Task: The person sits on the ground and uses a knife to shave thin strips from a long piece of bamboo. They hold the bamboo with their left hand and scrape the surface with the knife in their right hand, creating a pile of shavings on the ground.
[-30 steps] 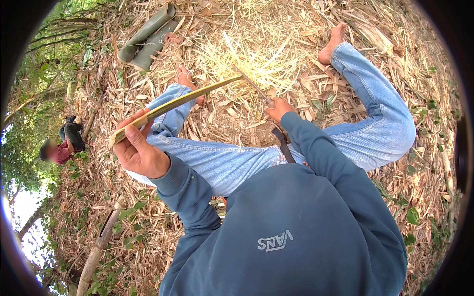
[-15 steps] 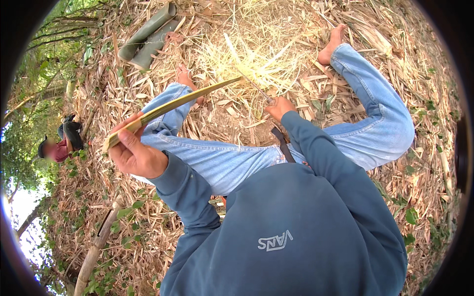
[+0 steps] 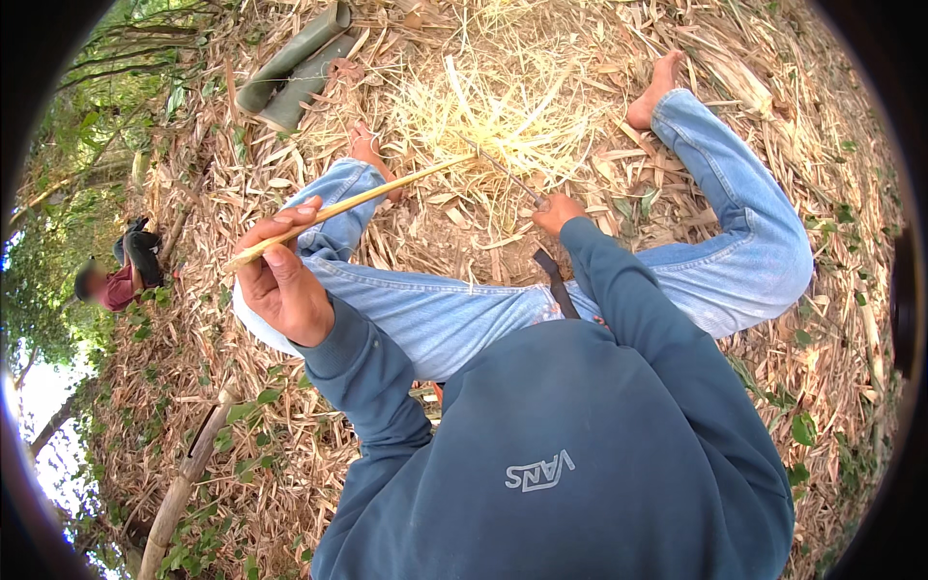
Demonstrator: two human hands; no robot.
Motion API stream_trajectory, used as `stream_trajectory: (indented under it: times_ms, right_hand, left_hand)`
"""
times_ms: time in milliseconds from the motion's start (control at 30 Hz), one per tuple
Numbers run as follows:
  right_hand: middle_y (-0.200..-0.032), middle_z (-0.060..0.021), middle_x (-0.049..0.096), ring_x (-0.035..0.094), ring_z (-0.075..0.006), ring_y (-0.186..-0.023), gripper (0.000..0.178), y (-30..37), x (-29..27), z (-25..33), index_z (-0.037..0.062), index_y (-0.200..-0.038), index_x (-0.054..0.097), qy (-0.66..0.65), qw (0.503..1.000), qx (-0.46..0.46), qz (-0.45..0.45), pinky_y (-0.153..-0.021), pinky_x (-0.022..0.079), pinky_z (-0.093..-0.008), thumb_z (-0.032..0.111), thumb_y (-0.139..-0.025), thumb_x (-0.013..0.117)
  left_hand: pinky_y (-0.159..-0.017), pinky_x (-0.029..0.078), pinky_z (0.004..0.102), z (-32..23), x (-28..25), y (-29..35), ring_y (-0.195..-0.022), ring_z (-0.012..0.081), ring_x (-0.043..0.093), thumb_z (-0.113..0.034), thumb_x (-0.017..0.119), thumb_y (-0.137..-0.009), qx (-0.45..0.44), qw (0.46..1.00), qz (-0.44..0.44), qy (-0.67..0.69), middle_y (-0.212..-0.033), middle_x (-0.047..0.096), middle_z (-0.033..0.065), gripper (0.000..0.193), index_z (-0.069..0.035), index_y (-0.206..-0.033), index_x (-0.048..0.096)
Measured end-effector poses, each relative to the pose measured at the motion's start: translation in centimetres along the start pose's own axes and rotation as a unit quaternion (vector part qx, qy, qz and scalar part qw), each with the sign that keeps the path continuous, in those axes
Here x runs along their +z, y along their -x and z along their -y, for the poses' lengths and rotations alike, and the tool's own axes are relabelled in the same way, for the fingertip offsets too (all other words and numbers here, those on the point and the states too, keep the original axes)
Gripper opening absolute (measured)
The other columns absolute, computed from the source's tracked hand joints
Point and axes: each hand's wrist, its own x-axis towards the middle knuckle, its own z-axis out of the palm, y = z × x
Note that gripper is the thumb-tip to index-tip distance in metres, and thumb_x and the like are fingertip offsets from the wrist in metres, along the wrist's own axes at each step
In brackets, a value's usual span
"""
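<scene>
My left hand (image 3: 286, 282) grips one end of a long, thin bamboo strip (image 3: 382, 191) between thumb and fingers. The strip slants up and to the right, its narrow edge showing. Closed around its handle, my right hand (image 3: 559, 215) holds a knife (image 3: 509, 174) with a slim blade pointing up and left. The blade crosses the strip's far end; whether they touch I cannot tell. Just beyond both lies a loose heap of pale yellow shavings (image 3: 527, 121) on the ground, between my bare feet.
Green rubber boots (image 3: 295, 72) lie at the upper left beside my foot. Another person (image 3: 130, 271) sits at the far left among plants. A wooden pole (image 3: 184, 493) rests at the lower left. Dry leaves (image 3: 464, 227) cover the ground around my outstretched legs.
The bamboo strip has turned from its broad face to its narrow edge, my left hand rolling with it and shifting slightly right. My right hand with the knife has moved slightly right.
</scene>
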Motion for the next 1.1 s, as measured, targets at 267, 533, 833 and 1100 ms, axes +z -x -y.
stream_trajectory:
  times_ms: [267,533,833,1100]
  right_hand:
    - [-0.082,-0.0197,0.066,0.064,-0.0348,-0.081,0.037,4.2,-1.6,4.2,0.0068,-0.098,0.066,-0.056,0.989,-0.137,0.018,-0.074,0.049,-0.0423,0.035,-0.075,0.064]
    - [-0.082,-0.022,0.065,0.063,-0.0372,-0.08,0.032,0.5,0.8,1.1,0.0036,-0.095,0.064,-0.006,0.998,-0.048,0.029,-0.075,0.049,-0.0436,0.03,-0.078,0.06]
    - [-0.088,-0.0217,0.066,0.064,-0.035,-0.083,0.036,0.3,1.2,0.5,0.0009,-0.096,0.066,-0.033,0.998,-0.027,0.038,-0.077,0.05,-0.0412,0.032,-0.078,0.063]
    - [-0.089,-0.0217,0.067,0.065,-0.035,-0.085,0.037,-0.4,2.2,0.1,0.0038,-0.1,0.066,-0.024,0.999,-0.004,0.042,-0.076,0.051,-0.0409,0.032,-0.077,0.062]
  left_hand:
    - [-0.096,0.042,0.0561,0.6,0.6,0.5,-0.094,0.0317,0.057,-0.034,0.034,-0.101,-0.005,0.998,0.031,0.051,-0.094,0.048,0.015,0.032,-0.003,-0.108,0.039]
    - [-0.092,0.046,0.0554,0.7,1.3,0.2,-0.089,0.0312,0.06,-0.034,0.033,-0.101,-0.029,0.999,-0.016,-0.008,-0.089,0.047,0.0139,0.029,-0.005,-0.102,0.038]
    - [-0.088,0.049,0.0518,0.6,0.9,0.2,-0.088,0.0326,0.062,-0.035,0.036,-0.101,-0.058,0.996,-0.06,-0.033,-0.088,0.049,0.0132,0.029,-0.006,-0.098,0.038]
    - [-0.077,0.059,0.0454,0.8,0.7,-0.3,-0.091,0.0395,0.065,-0.033,0.041,-0.1,-0.096,0.983,-0.146,-0.061,-0.087,0.058,0.0161,0.027,-0.006,-0.099,0.04]
